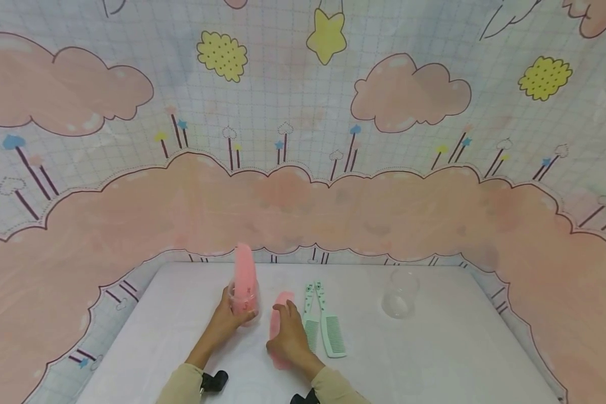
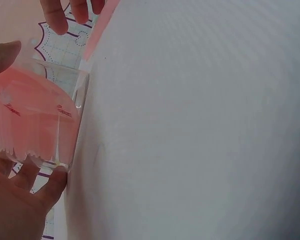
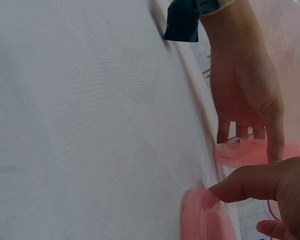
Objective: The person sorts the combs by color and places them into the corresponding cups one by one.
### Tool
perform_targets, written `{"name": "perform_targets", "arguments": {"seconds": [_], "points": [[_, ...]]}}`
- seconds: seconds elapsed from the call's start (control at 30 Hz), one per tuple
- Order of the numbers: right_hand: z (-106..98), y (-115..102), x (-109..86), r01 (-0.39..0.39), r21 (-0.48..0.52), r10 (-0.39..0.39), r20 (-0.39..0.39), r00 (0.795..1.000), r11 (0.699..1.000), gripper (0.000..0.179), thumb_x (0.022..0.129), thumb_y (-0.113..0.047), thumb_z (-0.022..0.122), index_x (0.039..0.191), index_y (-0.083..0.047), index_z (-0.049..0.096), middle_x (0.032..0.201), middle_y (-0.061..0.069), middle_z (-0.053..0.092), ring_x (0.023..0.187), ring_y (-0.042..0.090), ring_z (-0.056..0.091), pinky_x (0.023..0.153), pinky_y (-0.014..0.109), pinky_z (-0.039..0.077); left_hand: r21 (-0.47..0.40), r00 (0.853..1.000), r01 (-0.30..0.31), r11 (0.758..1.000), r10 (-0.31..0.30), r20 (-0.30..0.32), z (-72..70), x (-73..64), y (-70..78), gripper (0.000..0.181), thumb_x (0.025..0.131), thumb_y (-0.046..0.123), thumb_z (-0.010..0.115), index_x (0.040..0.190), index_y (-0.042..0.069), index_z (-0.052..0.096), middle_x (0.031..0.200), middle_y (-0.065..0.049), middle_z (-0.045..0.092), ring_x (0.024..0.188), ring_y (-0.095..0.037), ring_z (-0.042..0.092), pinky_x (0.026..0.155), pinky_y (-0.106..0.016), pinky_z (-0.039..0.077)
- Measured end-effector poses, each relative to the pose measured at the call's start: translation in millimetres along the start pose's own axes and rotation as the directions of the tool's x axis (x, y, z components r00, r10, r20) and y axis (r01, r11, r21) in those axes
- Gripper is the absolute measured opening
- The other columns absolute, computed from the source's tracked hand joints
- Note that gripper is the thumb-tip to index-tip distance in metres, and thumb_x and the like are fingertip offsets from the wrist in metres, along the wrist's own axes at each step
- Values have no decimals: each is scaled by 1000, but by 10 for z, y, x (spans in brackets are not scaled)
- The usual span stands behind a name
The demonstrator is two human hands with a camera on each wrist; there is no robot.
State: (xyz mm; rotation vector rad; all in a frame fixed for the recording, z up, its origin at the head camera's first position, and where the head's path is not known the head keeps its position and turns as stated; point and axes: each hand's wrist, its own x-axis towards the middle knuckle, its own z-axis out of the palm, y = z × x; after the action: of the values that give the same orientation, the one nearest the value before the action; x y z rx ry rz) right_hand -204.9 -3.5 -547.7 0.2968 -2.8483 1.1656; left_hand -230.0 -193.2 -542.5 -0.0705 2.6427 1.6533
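Observation:
My left hand (image 1: 228, 318) grips a clear plastic cup (image 1: 256, 292) at the left of the table, thumb on one side and fingers on the other. A pink comb (image 1: 244, 269) stands in the cup, its upper part rising past the rim; small dark print shows on the comb (image 2: 30, 115) in the left wrist view. My right hand (image 1: 290, 336) is over a second pink comb (image 1: 276, 325) lying on the table. Its thumb (image 3: 240, 182) touches that comb's end, while the fingers (image 2: 57, 22) reach above it without visibly curling round it.
Two mint-green combs (image 1: 333, 331) with patterned handles lie close to the right of my right hand. A second clear cup (image 1: 398, 303) stands farther right. White cloth (image 1: 434, 359) covers the table, with a cloud-patterned backdrop (image 1: 303, 213) behind and at the sides.

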Motion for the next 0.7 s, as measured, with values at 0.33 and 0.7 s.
{"name": "perform_targets", "arguments": {"seconds": [0.33,0.7], "points": [[-64,-45,32,-40,113,42,-20,999,993,67,64,-2,83,124,-11,55,147,21,41,130,39,48,106,53,45,22,1000,15,1000,-15,6,-10,-1,0,111,80,42,79,157,11,4,162,-22,17,145,-43,28,113,-63,30],[-197,-81,145,-153,174,161,-32,986,973,63,75,-10,75,134,-7,51,136,18,55,120,33,57,102,52,48,17,1000,4,1000,-4,-1,-13,-9,5,110,80,40,79,157,12,6,162,-22,18,145,-42,30,114,-63,29]]}}
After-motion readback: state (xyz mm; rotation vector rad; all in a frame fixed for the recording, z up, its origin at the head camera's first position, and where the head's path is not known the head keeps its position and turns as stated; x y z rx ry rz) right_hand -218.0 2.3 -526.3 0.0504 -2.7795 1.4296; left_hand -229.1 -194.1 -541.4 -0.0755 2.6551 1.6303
